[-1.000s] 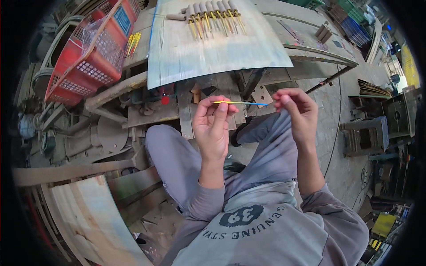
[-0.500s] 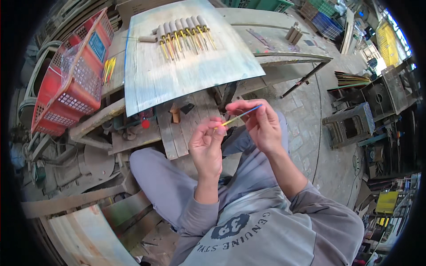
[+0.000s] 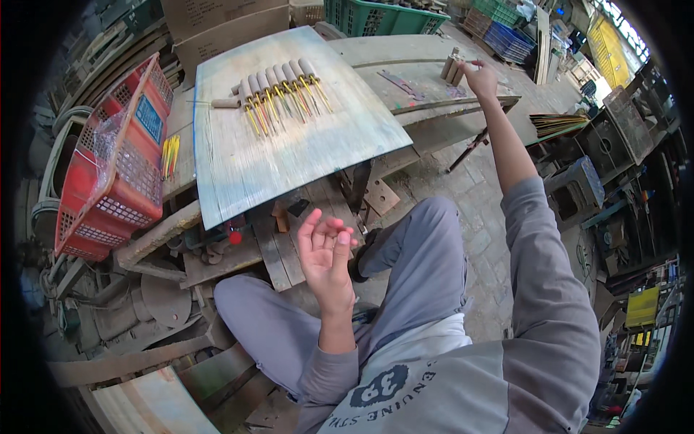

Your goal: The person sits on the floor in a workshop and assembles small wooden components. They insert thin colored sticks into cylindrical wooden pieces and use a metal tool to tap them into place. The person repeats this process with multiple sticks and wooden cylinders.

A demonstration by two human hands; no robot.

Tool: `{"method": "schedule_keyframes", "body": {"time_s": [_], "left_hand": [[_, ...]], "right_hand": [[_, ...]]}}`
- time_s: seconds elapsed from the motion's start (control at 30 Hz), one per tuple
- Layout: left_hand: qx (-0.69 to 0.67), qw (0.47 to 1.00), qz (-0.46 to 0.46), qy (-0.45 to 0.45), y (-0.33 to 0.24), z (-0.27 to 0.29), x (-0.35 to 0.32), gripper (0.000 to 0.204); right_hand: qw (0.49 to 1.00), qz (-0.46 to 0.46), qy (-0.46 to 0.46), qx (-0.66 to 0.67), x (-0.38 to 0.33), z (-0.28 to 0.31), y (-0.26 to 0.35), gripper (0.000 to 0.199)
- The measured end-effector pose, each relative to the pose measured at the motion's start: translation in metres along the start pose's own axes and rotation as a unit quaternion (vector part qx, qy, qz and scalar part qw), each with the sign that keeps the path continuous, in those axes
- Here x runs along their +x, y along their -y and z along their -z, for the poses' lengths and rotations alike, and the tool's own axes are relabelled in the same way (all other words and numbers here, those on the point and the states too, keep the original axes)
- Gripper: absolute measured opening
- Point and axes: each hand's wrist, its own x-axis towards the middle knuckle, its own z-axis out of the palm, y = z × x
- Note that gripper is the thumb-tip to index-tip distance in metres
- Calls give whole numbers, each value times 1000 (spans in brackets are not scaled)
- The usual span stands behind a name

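right hand [image 3: 480,78] at small cylinders [image 3: 452,66] | left hand [image 3: 327,254] empty (raised)

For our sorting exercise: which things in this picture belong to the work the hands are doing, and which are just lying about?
In the work:
right hand reaching to the small cylinders
left hand, empty
row of yellow-tipped pieces on the metal sheet

Lying about:
red basket
green crate
cardboard box

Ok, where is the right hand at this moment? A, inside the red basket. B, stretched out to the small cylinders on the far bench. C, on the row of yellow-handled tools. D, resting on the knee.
B: the right hand is stretched out to the cylinders on the bench, while the left hand is raised, empty, over the lap.
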Motion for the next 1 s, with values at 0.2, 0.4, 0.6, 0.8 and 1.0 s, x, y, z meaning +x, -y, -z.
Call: {"method": "schedule_keyframes", "body": {"time_s": [0.2,0.4,0.6,0.8,1.0], "left_hand": [[20,998,-56,-22,-2,5,4,37],[61,994,-96,3,7,3,2,35],[149,972,-158,91,22,-8,7,57],[196,957,-85,197,3,9,2,41],[106,961,-191,170,-14,24,4,37]], "right_hand": [[998,-35,44,-11,13,-37,-15,48],[994,12,-12,111,-37,42,22,29],[810,182,480,284,-203,155,129,28],[722,314,511,345,-260,175,169,24],[651,108,410,630,-283,178,185,14]]}}
